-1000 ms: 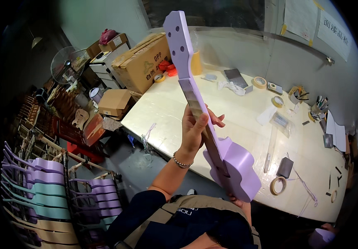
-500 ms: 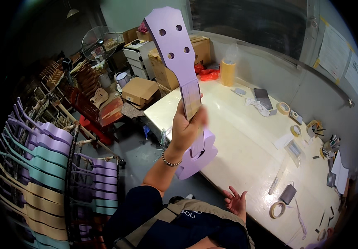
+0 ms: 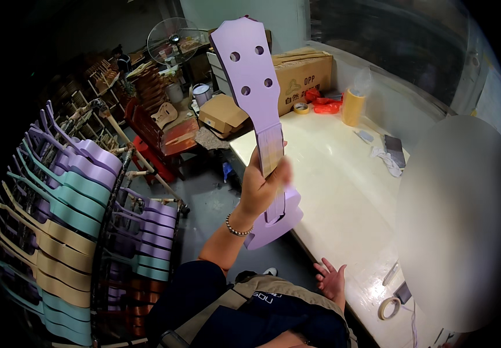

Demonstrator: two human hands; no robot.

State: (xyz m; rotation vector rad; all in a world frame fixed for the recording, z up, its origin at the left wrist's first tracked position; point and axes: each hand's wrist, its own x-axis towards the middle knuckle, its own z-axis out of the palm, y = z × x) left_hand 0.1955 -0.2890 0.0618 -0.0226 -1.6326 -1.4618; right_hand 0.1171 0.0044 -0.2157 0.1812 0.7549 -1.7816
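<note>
A lilac ukulele (image 3: 259, 110) without strings stands nearly upright in front of me, its headstock with several round peg holes at the top. My left hand (image 3: 261, 188) is closed around its neck, where a pale bare-wood fingerboard strip shows. Below the hand, the forearm and wrist partly hide the body. My right hand (image 3: 330, 279) holds nothing; its palm faces up and its fingers are spread beside the near edge of the white table (image 3: 326, 191).
Racks of lilac, teal and cream ukuleles (image 3: 70, 249) stand at my left. Cardboard boxes (image 3: 303, 75), a yellow roll (image 3: 352, 107) and red plastic (image 3: 327, 105) lie at the far end. Masking tape (image 3: 388, 308) rests nearer. A blurred grey shape (image 3: 459, 226) covers the right side.
The view has turned left, so the table and racks appear shifted right. A blurred grey shape now hides the table's right part. Both hands and the ukulele keep nearly the same pose.
</note>
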